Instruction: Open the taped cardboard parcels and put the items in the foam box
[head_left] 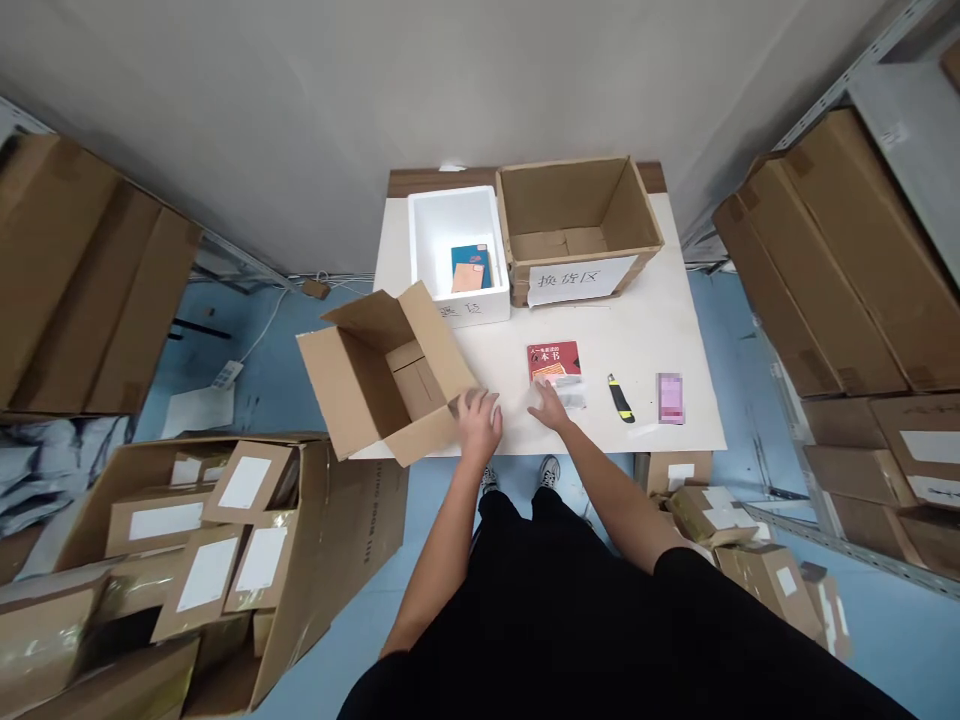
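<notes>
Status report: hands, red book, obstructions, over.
Left hand at open carton's flap. Right hand by red book. Pale item partly over book; cutter lies right.

Bare left forearm (435,560) and right forearm (622,495) reach forward; left hand (478,428) has bent fingers, their grip seemingly unclear through blur; right hand (552,408) lies palm down, thumb apart.

Pink rectangle (670,398) blurred. Red book (553,358) partly hidden, perhaps under pale slip (574,394), right hand (551,406).
</notes>
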